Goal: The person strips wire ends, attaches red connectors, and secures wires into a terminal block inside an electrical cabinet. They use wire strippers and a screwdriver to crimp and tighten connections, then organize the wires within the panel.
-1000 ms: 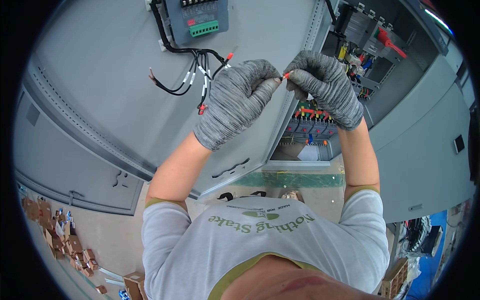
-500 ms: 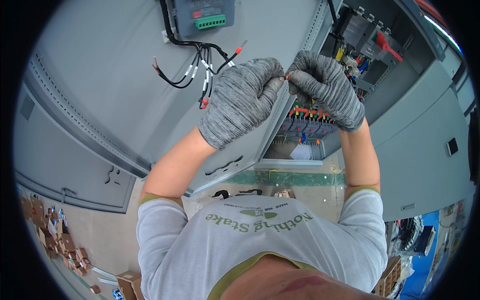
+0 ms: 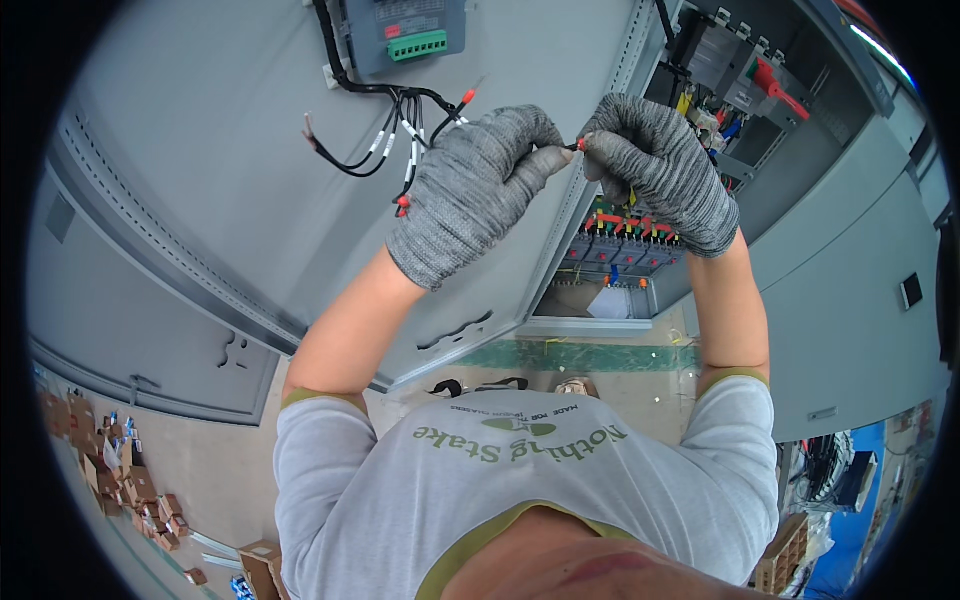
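Both of my hands wear grey knit gloves and meet in front of an open cabinet door. A short stretch of black wire (image 3: 571, 149) is pinched between thumb and fingers of my left hand (image 3: 475, 195). On its end sits a small red wire ferrule (image 3: 582, 144), gripped by the fingertips of my right hand (image 3: 668, 180), which partly hide it. Beside my left hand, several black wires with white marker sleeves fan out from a black wire bundle (image 3: 335, 60). One ends in an upper red ferrule (image 3: 469, 96), another in a lower red ferrule (image 3: 403, 203); bare copper strands (image 3: 309, 124) tip a third.
Above the wires, a grey module (image 3: 400, 20) with a green terminal block (image 3: 417, 46) is mounted on the grey door (image 3: 240, 180). Behind my right hand the cabinet holds a red-handled switch (image 3: 778, 90) and a row of breakers (image 3: 625, 250). Cardboard boxes (image 3: 140, 487) lie lower left.
My hands have drawn slightly apart, the right going a little right and up. More of the red ferrule and the black wire now shows between them.
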{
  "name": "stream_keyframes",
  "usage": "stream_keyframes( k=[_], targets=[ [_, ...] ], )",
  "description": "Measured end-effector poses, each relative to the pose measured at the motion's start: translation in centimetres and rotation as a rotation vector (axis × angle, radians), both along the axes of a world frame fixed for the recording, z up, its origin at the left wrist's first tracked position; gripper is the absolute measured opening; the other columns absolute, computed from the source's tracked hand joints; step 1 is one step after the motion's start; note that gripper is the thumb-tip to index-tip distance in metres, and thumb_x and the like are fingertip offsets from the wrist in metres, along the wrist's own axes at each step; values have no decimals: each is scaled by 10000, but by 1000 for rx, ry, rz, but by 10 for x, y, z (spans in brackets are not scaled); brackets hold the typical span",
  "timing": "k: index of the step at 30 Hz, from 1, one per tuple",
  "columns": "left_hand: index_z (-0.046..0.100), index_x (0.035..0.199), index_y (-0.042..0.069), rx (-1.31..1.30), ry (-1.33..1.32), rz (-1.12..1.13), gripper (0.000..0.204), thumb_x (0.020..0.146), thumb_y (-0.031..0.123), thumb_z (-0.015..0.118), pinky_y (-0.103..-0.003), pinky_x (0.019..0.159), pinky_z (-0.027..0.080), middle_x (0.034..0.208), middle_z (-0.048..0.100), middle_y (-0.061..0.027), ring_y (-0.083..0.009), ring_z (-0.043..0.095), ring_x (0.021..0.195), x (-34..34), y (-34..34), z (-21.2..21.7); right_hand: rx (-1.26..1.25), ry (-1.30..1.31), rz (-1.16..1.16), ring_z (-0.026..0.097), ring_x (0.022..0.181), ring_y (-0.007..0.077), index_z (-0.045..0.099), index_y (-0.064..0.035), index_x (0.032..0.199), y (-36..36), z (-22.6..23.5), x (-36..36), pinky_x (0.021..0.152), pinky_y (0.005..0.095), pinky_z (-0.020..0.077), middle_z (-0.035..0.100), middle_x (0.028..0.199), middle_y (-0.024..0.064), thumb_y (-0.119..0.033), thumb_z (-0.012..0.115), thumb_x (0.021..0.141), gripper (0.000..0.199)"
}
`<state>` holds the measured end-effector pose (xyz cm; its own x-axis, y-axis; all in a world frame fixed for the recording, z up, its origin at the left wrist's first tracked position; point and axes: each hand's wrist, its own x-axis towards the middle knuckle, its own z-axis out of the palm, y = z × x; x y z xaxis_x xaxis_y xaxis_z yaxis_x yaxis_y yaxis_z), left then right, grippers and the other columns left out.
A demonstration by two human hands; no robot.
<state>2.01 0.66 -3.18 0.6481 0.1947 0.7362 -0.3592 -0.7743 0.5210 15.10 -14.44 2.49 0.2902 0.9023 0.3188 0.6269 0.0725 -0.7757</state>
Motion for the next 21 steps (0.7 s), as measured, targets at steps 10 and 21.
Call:
stream_keyframes(
  k=[10,21],
  targets=[
    [606,928,6,188,25,150,121,868,111,610,-310,651,481,794,606,-107,-211,587,684,1,-2,-3,-38,-132,30,574,593,59,608,-27,874,-2,2,5,564,214,494,612,682,15,-209,579,915,189],
    [599,921,9,225,-103,118,113,878,112,590,-323,622,467,760,595,-107,-227,570,649,3,-4,-1,-54,-126,51,580,597,76,603,-32,880,1,7,1,577,226,499,615,696,18,-203,574,922,179]
  ],
)
